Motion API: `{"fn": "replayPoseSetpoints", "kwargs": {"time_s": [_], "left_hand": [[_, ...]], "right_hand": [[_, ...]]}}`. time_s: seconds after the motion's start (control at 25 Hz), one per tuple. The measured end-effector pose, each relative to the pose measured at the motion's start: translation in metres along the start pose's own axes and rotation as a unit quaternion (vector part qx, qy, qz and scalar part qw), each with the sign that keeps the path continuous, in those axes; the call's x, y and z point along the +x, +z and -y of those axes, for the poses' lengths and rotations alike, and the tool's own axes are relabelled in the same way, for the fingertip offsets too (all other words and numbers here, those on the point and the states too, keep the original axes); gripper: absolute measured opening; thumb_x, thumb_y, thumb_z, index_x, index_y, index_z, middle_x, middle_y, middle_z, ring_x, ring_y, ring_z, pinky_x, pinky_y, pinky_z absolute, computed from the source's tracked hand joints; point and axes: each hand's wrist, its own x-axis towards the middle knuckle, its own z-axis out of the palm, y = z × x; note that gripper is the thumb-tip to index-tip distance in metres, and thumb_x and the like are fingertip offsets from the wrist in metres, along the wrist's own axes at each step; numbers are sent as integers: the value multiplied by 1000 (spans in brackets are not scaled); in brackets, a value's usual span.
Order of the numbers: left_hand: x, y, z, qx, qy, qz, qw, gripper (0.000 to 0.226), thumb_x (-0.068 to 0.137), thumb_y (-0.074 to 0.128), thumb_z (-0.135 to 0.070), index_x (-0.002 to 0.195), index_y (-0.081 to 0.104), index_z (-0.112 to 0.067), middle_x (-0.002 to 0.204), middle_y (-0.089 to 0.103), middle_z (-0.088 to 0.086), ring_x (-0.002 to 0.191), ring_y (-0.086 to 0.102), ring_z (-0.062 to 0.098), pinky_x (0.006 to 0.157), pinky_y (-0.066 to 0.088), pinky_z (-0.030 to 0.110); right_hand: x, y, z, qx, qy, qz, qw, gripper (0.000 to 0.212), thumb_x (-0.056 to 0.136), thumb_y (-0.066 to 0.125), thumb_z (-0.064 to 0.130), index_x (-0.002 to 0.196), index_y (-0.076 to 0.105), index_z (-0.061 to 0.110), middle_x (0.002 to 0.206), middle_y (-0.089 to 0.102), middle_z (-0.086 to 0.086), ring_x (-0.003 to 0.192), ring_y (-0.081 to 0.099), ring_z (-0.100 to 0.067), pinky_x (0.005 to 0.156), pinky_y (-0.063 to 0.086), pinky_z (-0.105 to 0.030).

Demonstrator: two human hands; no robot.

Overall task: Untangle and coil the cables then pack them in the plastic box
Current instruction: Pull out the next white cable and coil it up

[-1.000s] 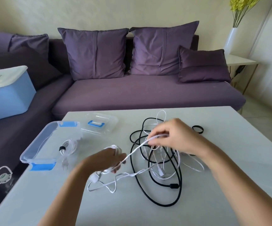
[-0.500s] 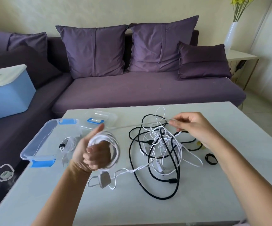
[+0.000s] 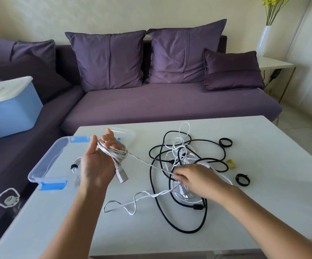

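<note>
1. White cable (image 3: 114, 154): several turns are being carried as a coil around the fingers of the left hand (image 3: 97, 165), above the left part of the table. Its grey plug (image 3: 122, 177) is hanging below the palm. A taut strand is being stretched from the coil down to the right hand (image 3: 196, 181).
2. Left hand: is being held palm up, thumb raised, with the fingers lightly curled inside the coil.
3. Right hand: is being held palm down over the tangle (image 3: 177, 152), and the white strand is being pinched at the fingertips.
4. Tangle: loops of white cable and a black cable (image 3: 196, 206) are being left knotted together mid-table. One slack white run is trailing toward the near edge.
5. Plastic box (image 3: 39, 172): clear with blue latches, it is being kept open at the table's left edge, just beside the left hand. A bundled cable (image 3: 76, 164), white with a black tie, is lying inside.
6. Lid (image 3: 131, 134): clear, it is lying beyond the box and is being partly hidden by the left hand.
7. Straps: two black loops (image 3: 225, 143) (image 3: 242, 179) are lying right of the tangle, with a yellow item (image 3: 231, 164) between them, kind unclear.
8. Table (image 3: 263, 212): white, it is bearing all of the above.
9. Sofa (image 3: 170, 103): purple, with cushions (image 3: 110, 58) propped against its back. A blue bin (image 3: 11, 113) with a white top is sitting on its left seat.
10. Vase (image 3: 263, 40): white, with yellow flowers, it is standing on a side table (image 3: 276, 63) at far right.
</note>
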Motion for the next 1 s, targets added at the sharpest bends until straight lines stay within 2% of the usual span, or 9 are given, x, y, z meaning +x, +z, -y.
{"fn": "replayPoseSetpoints", "kwargs": {"time_s": [0.12, 0.2, 0.4, 0.48, 0.52, 0.68, 0.8, 0.88, 1.0], "left_hand": [[3, 7, 13, 192, 85, -113, 971, 24, 89, 50, -25, 98, 62, -6, 76, 59, -3, 59, 54, 10, 61, 49, 21], [6, 8, 27, 372, 108, -178, 905, 24, 96, 41, -26, 98, 58, -10, 75, 57, -3, 57, 52, 7, 61, 45, 19], [-1, 1, 70, 777, 79, -125, 613, 24, 95, 47, -14, 75, 59, -17, 69, 60, 4, 56, 51, 11, 55, 38, 20], [-7, -3, 80, 864, -1, -35, 502, 32, 86, 50, -35, 58, 52, -19, 64, 58, 7, 50, 47, 9, 54, 35, 15], [-10, -3, 84, 865, -62, -5, 499, 39, 82, 46, -46, 56, 50, -17, 59, 53, 8, 48, 43, 10, 52, 34, 16], [-17, 11, 92, 718, -288, -18, 634, 67, 93, 20, -63, 68, 52, -10, 49, 32, 3, 42, 26, 14, 43, 23, 22], [-14, 20, 87, 592, -308, 3, 745, 58, 89, 27, -63, 60, 45, -17, 45, 26, -2, 37, 18, 9, 36, 15, 17], [-9, 26, 72, 407, -353, 56, 840, 48, 91, 32, -55, 63, 43, -17, 45, 30, -6, 35, 24, 7, 34, 18, 17], [-8, 37, 44, 193, -329, 185, 906, 39, 99, 28, -41, 74, 37, -14, 44, 28, -4, 36, 25, 11, 39, 16, 22]], "right_hand": [[-3, 10, 16, -52, -51, 24, 997, 22, 100, 41, 27, 92, 57, 14, 86, 59, -4, 81, 54, -23, 64, 35, -33], [-7, 13, 28, -55, -89, 36, 994, 25, 101, 40, 28, 93, 57, 12, 85, 58, -7, 82, 54, -27, 64, 34, -34], [-12, -1, 49, 19, -115, 33, 993, 24, 99, 44, 30, 94, 61, 13, 85, 58, -4, 81, 55, -24, 65, 33, -30], [-12, -14, 49, 44, -113, 23, 992, 16, 94, 51, 23, 90, 64, 14, 85, 61, -1, 76, 54, -19, 64, 35, -28], [-11, -23, 46, 54, -106, 2, 993, 12, 90, 54, 17, 87, 65, 16, 84, 63, 3, 71, 54, -16, 62, 35, -27], [-10, -46, 20, 70, -16, -156, 985, 17, 75, 62, 8, 82, 66, 23, 69, 60, 13, 60, 52, -8, 58, 42, -23], [-5, -44, -10, 51, 64, -245, 966, 16, 74, 66, 4, 80, 62, 19, 69, 51, 15, 64, 51, -10, 59, 40, -25], [0, -39, -28, 32, 113, -272, 955, 11, 76, 66, 7, 78, 62, 16, 67, 48, 11, 65, 47, -14, 58, 37, -28], [6, -33, -44, 65, 208, -283, 934, 6, 83, 66, 14, 78, 64, 12, 61, 58, 1, 60, 52, -22, 59, 39, -32]]}}
